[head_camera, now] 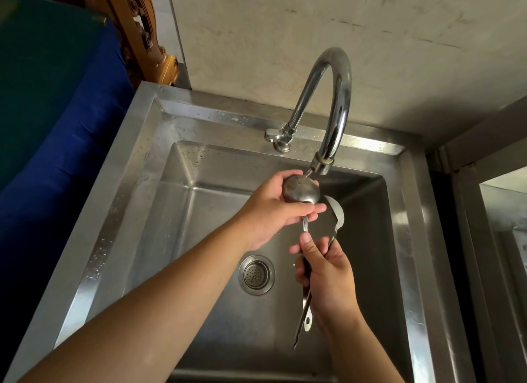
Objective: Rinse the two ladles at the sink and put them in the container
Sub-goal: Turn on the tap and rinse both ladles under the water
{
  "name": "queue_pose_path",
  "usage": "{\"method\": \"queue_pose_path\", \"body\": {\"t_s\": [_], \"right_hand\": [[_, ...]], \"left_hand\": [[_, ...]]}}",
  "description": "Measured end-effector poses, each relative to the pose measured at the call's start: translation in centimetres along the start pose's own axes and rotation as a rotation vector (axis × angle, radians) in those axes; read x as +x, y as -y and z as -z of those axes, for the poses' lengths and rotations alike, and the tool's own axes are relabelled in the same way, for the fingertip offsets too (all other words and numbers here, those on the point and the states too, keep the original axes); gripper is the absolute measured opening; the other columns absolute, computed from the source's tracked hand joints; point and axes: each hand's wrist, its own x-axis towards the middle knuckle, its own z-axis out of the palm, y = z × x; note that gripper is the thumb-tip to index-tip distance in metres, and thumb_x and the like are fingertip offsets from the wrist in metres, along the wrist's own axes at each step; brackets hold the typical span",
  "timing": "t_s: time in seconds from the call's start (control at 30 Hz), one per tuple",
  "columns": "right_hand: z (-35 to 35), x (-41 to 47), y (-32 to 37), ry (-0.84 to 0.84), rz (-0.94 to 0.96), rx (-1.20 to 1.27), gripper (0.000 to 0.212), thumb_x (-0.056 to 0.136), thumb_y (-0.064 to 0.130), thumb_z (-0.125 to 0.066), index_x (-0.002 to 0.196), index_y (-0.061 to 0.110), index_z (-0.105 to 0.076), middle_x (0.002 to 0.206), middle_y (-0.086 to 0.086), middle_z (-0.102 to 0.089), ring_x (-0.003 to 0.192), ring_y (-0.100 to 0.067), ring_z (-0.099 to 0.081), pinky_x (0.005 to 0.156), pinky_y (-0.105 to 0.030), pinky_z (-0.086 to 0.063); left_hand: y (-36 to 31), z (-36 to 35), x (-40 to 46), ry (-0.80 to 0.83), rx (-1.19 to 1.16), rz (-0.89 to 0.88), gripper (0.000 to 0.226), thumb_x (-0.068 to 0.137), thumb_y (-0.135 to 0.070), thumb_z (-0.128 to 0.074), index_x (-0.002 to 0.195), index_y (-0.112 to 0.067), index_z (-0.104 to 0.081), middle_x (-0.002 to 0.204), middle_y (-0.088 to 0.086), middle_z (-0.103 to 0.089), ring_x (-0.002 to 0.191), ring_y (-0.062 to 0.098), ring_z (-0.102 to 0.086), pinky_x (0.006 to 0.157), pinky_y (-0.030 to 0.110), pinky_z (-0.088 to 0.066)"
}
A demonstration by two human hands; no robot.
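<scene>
Here, over the middle of the sink [182,117], two ladles held together. First ladle [301,191]: bowl turned back-up under the tap [333,103], just below the spout, handle running down toward the sink's near edge. Bowl cupped from the left by the left hand [271,208], fingers curled round its far rim, thumb under its near edge. Second ladle [336,211]: bowl just right of the first and lower, seen edge-on, handle likewise running toward the near edge. Both handles gripped in the right hand [325,271], thumb pressed along the first handle, handle ends sticking out below the fist toward the near edge. Thin stream of water striking the first bowl. Drain strainer [256,274] on the sink floor, left of the right hand.
</scene>
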Motion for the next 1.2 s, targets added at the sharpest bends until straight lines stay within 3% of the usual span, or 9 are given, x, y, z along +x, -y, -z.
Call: {"method": "queue_pose_path", "body": {"t_s": [0.1, 0.27, 0.4, 0.57, 0.67, 0.8, 0.97, 1.07, 1.2], "right_hand": [[0.5, 0.0, -0.3, 0.004, 0.024, -0.039, 0.042, 0.095, 0.013, -0.068, 0.073, 0.023, -0.033, 0.07, -0.013, -0.072, 0.043, -0.012, -0.041, 0.041, -0.02, -0.039], [0.4, -0.1, -0.9, 0.08, 0.065, -0.098, 0.045, 0.092, 0.01, -0.071, 0.068, 0.026, -0.036, 0.07, -0.014, -0.071, 0.044, -0.013, -0.046, 0.046, -0.022, -0.042], [-0.1, 0.1, -0.6, 0.124, 0.101, -0.167, 0.044, 0.092, 0.017, -0.072, 0.066, 0.031, -0.039, 0.073, -0.015, -0.074, 0.045, -0.013, -0.047, 0.046, -0.022, -0.043], [-1.0, 0.5, 0.5, 0.097, 0.14, -0.327, 0.035, 0.094, 0.037, -0.066, 0.073, 0.023, -0.041, 0.076, -0.014, -0.077, 0.048, -0.014, -0.051, 0.049, -0.022, -0.044], [-1.6, 0.8, 1.3, 0.064, 0.11, -0.436, 0.039, 0.1, 0.05, -0.049, 0.082, 0.016, -0.049, 0.074, -0.01, -0.078, 0.048, -0.013, -0.053, 0.05, -0.021, -0.045], [-2.4, 1.2, 2.3, 0.081, 0.126, -0.492, 0.039, 0.105, 0.042, -0.035, 0.081, 0.014, -0.05, 0.068, -0.01, -0.075, 0.05, -0.014, -0.054, 0.047, -0.018, -0.043], [-3.4, 1.8, 3.4, 0.096, 0.139, -0.465, 0.035, 0.102, 0.03, -0.037, 0.081, 0.01, -0.057, 0.06, -0.005, -0.062, 0.053, -0.015, -0.055, 0.049, -0.026, -0.045], [-3.5, 2.1, 3.8, 0.072, 0.159, -0.513, 0.035, 0.102, 0.027, -0.041, 0.079, 0.007, -0.059, 0.056, 0.0, -0.058, 0.048, -0.012, -0.054, 0.045, -0.025, -0.043], [-3.5, 2.3, 4.0, 0.04, 0.159, -0.602, 0.039, 0.102, 0.028, -0.041, 0.087, -0.002, -0.061, 0.06, -0.001, -0.058, 0.055, -0.012, -0.054, 0.053, -0.031, -0.046]], "left_hand": [[0.3, -0.1, 0.1, -0.075, 0.021, 0.008, 0.072, 0.067, 0.004, -0.084, 0.125, -0.015, -0.047, 0.116, 0.01, -0.075, 0.096, 0.045, -0.073, 0.072, 0.037, -0.061], [-0.7, -1.0, 0.8, -0.275, 0.005, 0.08, 0.049, 0.073, -0.007, -0.087, 0.108, -0.014, -0.053, 0.079, 0.007, -0.079, 0.064, 0.024, -0.075, 0.044, 0.025, -0.051], [-2.1, -1.2, 1.3, -0.353, 0.036, 0.15, 0.029, 0.095, -0.036, -0.067, 0.108, -0.01, -0.065, 0.074, 0.004, -0.078, 0.052, 0.017, -0.071, 0.039, 0.02, -0.048], [-2.9, 0.5, 0.6, -0.395, -0.055, 0.142, 0.035, 0.103, -0.044, -0.049, 0.109, -0.014, -0.066, 0.082, 0.008, -0.08, 0.06, 0.021, -0.074, 0.044, 0.024, -0.053], [-2.9, 1.6, -0.2, -0.432, 0.137, 0.14, 0.034, 0.1, -0.046, -0.054, 0.085, -0.022, -0.072, 0.079, 0.005, -0.077, 0.056, 0.014, -0.07, 0.046, 0.024, -0.052], [-1.9, 2.1, -1.7, -0.422, 0.229, 0.139, 0.049, 0.099, -0.046, -0.053, 0.056, -0.025, -0.06, 0.054, -0.005, -0.057, 0.045, 0.009, -0.057, 0.043, 0.024, -0.048], [-0.8, 1.1, -3.3, -0.313, 0.036, 0.102, 0.026, 0.105, -0.032, -0.048, 0.101, -0.008, -0.058, 0.092, 0.023, -0.069, 0.077, 0.035, -0.066, 0.053, 0.036, -0.056], [-0.4, 0.9, -4.0, -0.308, 0.019, 0.063, 0.023, 0.104, -0.03, -0.05, 0.093, -0.011, -0.057, 0.094, 0.026, -0.066, 0.075, 0.037, -0.067, 0.057, 0.039, -0.058], [-0.1, 1.1, -4.1, -0.298, 0.145, 0.028, 0.021, 0.088, -0.032, -0.062, 0.067, -0.028, -0.062, 0.078, 0.004, -0.067, 0.074, 0.022, -0.064, 0.066, 0.036, -0.055]]}}
